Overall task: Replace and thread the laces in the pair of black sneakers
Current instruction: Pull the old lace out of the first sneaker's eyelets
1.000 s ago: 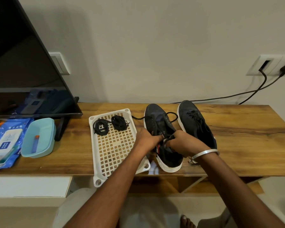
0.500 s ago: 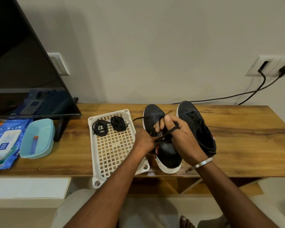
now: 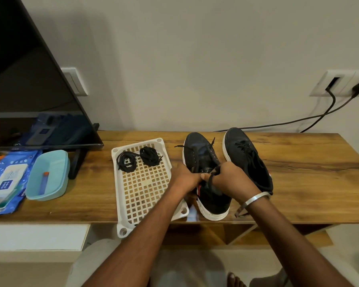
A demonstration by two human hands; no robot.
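Lace being drawn out of the left sneaker, pinched in the right hand. Left hand gripping the shoe's side. Pulling slowly, one eyelet at a time, steadying the shoe on the desk.

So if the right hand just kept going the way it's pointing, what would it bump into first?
The right hand points leftward across the near sneaker, holding its lace. Going on, it would most likely meet the left hand first, which sits right against it; depth is hard to judge from this one view.
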